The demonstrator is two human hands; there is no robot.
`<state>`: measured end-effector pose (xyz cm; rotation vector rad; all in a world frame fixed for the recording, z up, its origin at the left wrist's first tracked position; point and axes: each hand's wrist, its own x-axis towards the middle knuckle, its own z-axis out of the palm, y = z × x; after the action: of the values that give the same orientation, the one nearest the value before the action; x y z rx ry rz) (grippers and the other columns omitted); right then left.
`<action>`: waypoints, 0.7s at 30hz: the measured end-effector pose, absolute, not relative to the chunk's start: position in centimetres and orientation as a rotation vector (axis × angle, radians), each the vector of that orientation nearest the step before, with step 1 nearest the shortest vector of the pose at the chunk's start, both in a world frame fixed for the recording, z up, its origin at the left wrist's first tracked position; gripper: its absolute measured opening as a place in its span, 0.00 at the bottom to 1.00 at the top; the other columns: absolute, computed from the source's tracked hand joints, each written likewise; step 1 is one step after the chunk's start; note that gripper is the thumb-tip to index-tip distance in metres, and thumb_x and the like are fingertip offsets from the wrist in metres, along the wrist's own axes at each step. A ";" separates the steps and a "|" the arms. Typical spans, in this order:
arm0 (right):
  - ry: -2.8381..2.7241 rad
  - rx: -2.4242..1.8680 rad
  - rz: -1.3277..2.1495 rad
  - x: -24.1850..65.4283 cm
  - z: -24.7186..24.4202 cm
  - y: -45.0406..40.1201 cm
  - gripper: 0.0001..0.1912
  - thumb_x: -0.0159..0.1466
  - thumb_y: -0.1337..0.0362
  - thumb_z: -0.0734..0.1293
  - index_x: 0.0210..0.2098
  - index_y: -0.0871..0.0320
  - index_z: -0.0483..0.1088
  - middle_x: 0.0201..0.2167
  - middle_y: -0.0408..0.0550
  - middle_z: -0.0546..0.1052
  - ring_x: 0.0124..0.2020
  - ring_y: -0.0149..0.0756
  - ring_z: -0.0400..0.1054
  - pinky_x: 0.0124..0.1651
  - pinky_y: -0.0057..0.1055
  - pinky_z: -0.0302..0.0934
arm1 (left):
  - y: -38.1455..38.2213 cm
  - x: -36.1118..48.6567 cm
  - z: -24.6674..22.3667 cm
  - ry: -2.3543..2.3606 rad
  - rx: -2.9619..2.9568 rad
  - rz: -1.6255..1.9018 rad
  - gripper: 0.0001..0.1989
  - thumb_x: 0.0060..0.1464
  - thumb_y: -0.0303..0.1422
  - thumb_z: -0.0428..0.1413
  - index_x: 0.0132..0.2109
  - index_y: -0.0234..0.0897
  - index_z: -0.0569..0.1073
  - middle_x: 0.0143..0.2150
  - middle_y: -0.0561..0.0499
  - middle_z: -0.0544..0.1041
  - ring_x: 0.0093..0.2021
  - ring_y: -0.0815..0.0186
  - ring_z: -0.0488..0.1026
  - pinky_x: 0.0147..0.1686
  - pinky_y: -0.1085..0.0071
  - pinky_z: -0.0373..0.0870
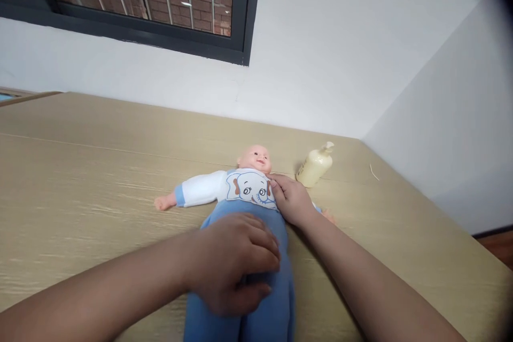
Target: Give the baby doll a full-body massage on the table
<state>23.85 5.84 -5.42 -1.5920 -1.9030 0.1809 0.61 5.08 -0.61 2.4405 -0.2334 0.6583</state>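
A baby doll (pixel 256 158) lies on its back on the table, head toward the wall. It wears a white top with an animal face (pixel 250 188) on the chest and blue trousers (pixel 276 291). My right hand (pixel 294 200) is closed around the doll's shoulder on the right side, thumb at the edge of the chest picture, hiding most of that arm. Over the trousers hovers my left hand (pixel 240 262), slightly blurred, its fingers bent and the thumb apart from them. Nothing shows in it; whether it touches the cloth I cannot tell.
A cream pump bottle (pixel 315 165) stands just beyond my right hand. Farther right a thin pale strip (pixel 374 172) lies on the wooden table (pixel 100 171). White walls (pixel 312 53) meet behind the table, below a dark-framed window (pixel 160 26) with bars.
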 end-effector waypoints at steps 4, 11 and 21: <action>-1.899 -1.586 0.191 23.9 -5.6 5.9 0.18 0.72 0.60 0.57 0.51 0.51 0.76 0.52 0.45 0.80 0.54 0.41 0.74 0.57 0.40 0.66 | 6.0 0.5 -1.0 -0.126 2.519 0.544 0.20 0.54 0.30 0.58 0.55 0.36 0.75 0.54 0.43 0.80 0.62 0.54 0.71 0.69 0.56 0.57; -1.884 -1.504 0.265 24.4 -5.9 6.1 0.18 0.72 0.60 0.59 0.55 0.50 0.75 0.54 0.44 0.79 0.56 0.40 0.73 0.59 0.39 0.66 | 9.9 -0.1 -1.6 0.144 2.661 0.508 0.24 0.63 0.37 0.55 0.65 0.40 0.69 0.69 0.43 0.66 0.70 0.52 0.61 0.70 0.52 0.52; -1.922 -1.521 0.214 24.0 -5.7 6.1 0.18 0.72 0.62 0.57 0.52 0.49 0.76 0.53 0.43 0.79 0.56 0.41 0.73 0.60 0.42 0.66 | 14.6 -0.6 -4.8 0.681 2.342 0.740 0.24 0.68 0.44 0.48 0.65 0.40 0.71 0.66 0.47 0.71 0.67 0.56 0.66 0.68 0.57 0.59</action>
<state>24.04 6.08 -5.73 -1.5213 -1.9220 0.2138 -0.61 14.61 -4.81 2.3416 0.6810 0.7398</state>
